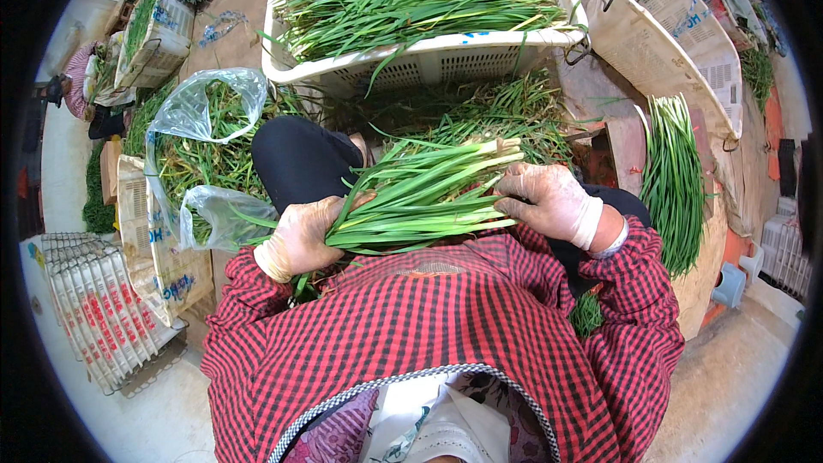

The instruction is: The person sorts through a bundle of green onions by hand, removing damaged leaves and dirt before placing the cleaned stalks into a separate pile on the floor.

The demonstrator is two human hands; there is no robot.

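A loose bunch of garlic chives (411,206) lies across my lap, pale stem ends to the right and green leaves to the left. My left hand (307,236), in a thin soiled glove, is closed around the leafy part. At the other end my right hand (550,200), gloved the same way, pinches at the stem ends with thumb and fingers. Just how many stalks it grips is hidden by the fingers. A neat bundle of garlic chives (674,186) rests to my right, white ends pointing away from me.
Ahead stands a white plastic crate (424,64) heaped with chives. Loose leaf trimmings (508,112) cover the floor before it. A clear plastic bag (212,112) of trimmings sits left. Other crates (681,32) lean at right, and stacked crates (103,308) stand left. Another person (80,80) is far left.
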